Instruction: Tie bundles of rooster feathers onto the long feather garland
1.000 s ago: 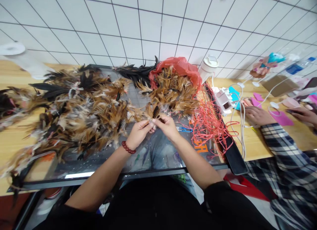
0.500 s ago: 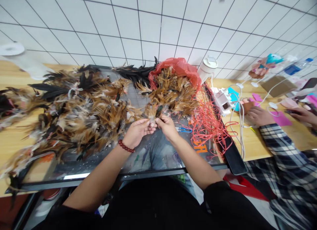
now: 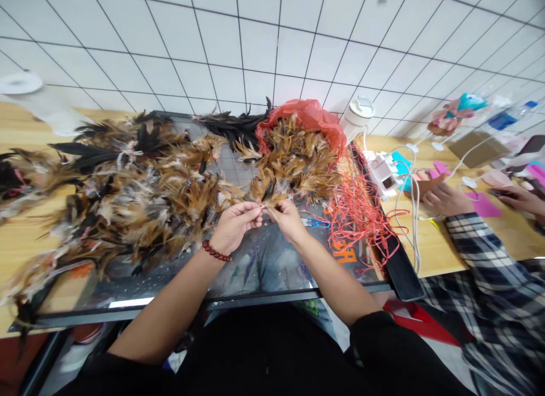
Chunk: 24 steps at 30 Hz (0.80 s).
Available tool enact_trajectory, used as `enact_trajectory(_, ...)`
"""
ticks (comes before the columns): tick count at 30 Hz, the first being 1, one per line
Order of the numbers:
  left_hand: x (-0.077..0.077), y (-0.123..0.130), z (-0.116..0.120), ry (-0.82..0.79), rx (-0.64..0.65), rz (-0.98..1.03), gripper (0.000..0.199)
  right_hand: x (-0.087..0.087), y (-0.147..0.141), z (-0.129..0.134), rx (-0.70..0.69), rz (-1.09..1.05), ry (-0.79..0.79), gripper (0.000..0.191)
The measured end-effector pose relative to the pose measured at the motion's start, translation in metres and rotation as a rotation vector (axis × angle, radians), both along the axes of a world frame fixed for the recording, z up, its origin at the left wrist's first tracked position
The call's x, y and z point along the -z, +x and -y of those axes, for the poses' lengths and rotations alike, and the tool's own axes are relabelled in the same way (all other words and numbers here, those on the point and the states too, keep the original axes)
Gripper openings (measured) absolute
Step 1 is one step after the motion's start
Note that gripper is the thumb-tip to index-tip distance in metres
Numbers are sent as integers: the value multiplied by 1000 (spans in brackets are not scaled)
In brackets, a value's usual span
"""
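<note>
Head camera, left to right: the left hand (image 3: pixel 235 225) and right hand (image 3: pixel 286 219) pinch one small bundle of brown feathers (image 3: pixel 267 192) by its quills, beside the red strings (image 3: pixel 361 211); best to keep those quill ends even and tightly gathered.

Small feather bunch (image 3: pixel 267 192) pinched between left hand (image 3: pixel 235 225) and right hand (image 3: pixel 288 220), feather pile (image 3: pixel 140 191) left of it, red string tangle (image 3: pixel 361 211) right of it, on glass worktop (image 3: pixel 272 271)
</note>
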<state>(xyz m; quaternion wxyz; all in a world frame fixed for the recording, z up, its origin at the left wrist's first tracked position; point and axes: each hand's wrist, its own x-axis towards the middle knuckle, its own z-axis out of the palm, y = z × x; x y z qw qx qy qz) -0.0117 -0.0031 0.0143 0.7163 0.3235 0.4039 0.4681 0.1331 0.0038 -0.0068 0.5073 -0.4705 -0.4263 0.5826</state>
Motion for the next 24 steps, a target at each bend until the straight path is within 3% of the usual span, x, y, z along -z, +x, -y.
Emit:
enact_trajectory(6, 1, 0, -2, -27, -58, 10, 29, -5, -1, 6, -26, -64, 4, 47)
enact_trajectory(19, -5, 0, 1, -78, 59, -90, 27, -3, 3, 4, -43, 22, 101, 37)
enact_trajectory(24, -7, 0, 0, -111, 11, -47, 25, 0, 5, 2, 58, 66, 140, 32)
